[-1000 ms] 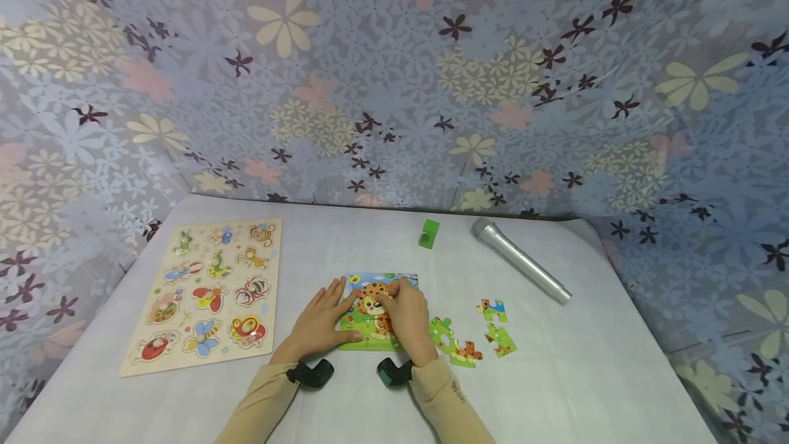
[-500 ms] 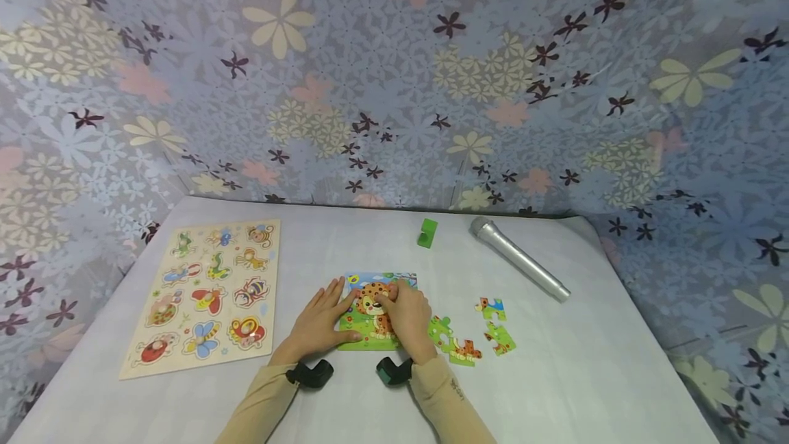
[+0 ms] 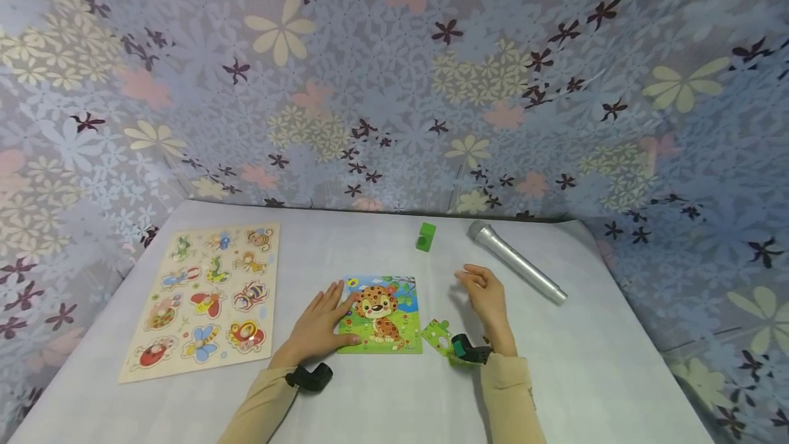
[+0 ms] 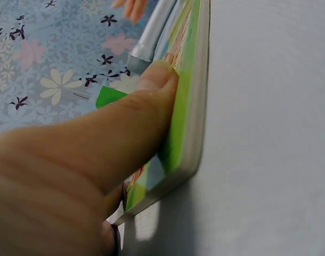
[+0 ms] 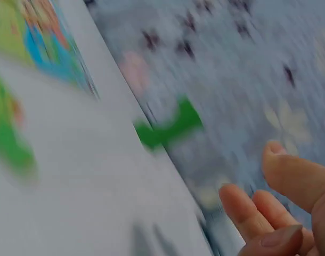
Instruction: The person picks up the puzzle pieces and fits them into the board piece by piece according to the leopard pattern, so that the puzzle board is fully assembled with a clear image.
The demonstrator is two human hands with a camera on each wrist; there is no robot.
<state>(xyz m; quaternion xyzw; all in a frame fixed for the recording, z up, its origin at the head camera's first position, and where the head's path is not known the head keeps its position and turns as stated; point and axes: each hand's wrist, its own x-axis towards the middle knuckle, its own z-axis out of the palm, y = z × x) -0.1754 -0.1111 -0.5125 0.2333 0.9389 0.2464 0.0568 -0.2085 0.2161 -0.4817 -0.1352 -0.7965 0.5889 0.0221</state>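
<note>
A square leopard puzzle (image 3: 383, 331) lies flat on the table. Its left edge is under my left hand (image 3: 320, 324), whose fingers are spread and whose thumb (image 4: 152, 88) presses on the picture side. To the right of the puzzle, my right hand (image 3: 487, 297) is above the table with fingers loosely bent; thumb and fingers are apart and hold nothing in the right wrist view. A green jigsaw piece (image 3: 437, 336) lies between the puzzle and my right wrist. Other loose pieces are mostly hidden behind that wrist and its camera.
A wooden insect peg board (image 3: 206, 300) lies at the left. Toward the back are a small green block (image 3: 426, 237) with a notch and a silver microphone (image 3: 518, 262), which lies slantwise. Behind the table (image 3: 592, 375) hangs a flowered cloth (image 3: 394, 88).
My right hand has left the puzzle and moved right, over the loose pieces, uncovering the leopard picture. The left hand has stayed on the puzzle's left edge.
</note>
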